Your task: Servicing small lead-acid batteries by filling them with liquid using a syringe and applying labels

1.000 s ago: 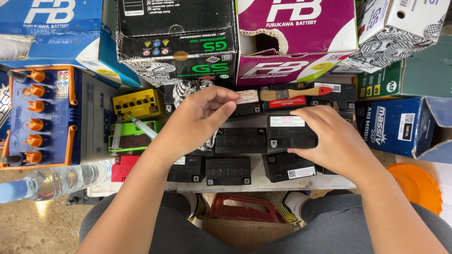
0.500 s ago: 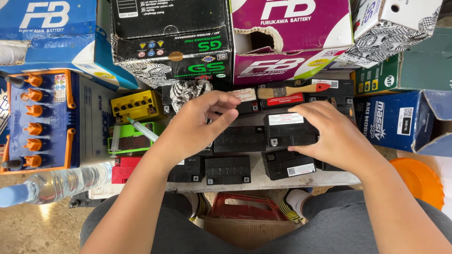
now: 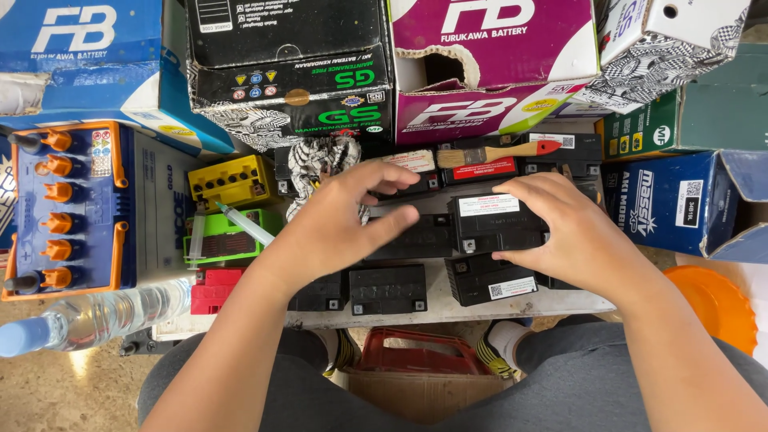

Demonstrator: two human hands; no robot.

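Cardboard battery cartons in blue, black, magenta and green crowd the back and sides of a low desk [image 3: 552, 302], stacked close so the middle is left as the only working room.

From the head camera, the one view, that middle is packed with small black batteries set side by side in rows, terminals up, so each can be reached from above. The right hand [image 3: 572, 232] lies over one black battery [image 3: 496, 224] with a white label on top; its fingers are spread and curled round the right edge, thumb at the near corner, a loose grasp rather than a tight clamp. The left hand [image 3: 340, 220] rests flat on the neighbouring battery [image 3: 416, 236], fingers open and stretched toward the back row, holding nothing, seemingly steadying it.

Off to the left, a syringe [image 3: 244, 224] lies slanted across a green battery [image 3: 220, 240], near a yellow one [image 3: 228, 180]. A large blue battery with orange caps [image 3: 68, 208] stands at the far left, with a water bottle [image 3: 96, 316] lying in front of it. A paintbrush [image 3: 496, 152] rests behind the rows.
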